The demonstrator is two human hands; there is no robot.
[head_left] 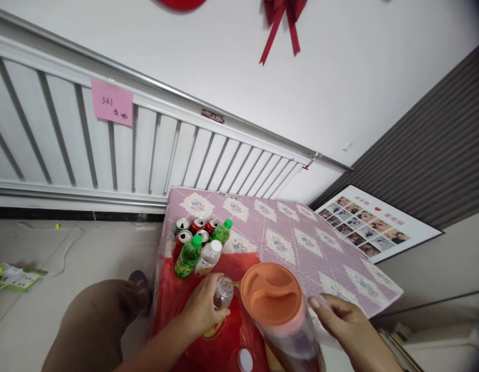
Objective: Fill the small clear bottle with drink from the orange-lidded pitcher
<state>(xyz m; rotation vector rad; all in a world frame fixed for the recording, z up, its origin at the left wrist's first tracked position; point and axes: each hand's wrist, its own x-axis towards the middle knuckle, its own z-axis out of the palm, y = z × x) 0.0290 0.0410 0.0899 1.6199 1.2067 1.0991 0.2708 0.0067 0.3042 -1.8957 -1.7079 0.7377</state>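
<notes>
My left hand (203,305) is wrapped round a clear, open bottle (224,293) above a red plastic sheet (177,315). My right hand (338,323) grips the handle of a clear pitcher (296,343) with an orange lid (272,294). The pitcher tilts toward the bottle, and a thin brownish stream runs from its spout into the bottle mouth. Dark liquid shows inside the pitcher. Just behind my left hand stand a green bottle (188,257) and a white-capped bottle (208,257). A white cap (245,360) lies on the red sheet.
Several opened cans (183,236) and another green-capped bottle (221,232) stand on the purple patterned cover (262,222). A white radiator (146,150) runs along the wall. A photo board (374,225) leans at the right. A power strip (18,278) lies on the floor.
</notes>
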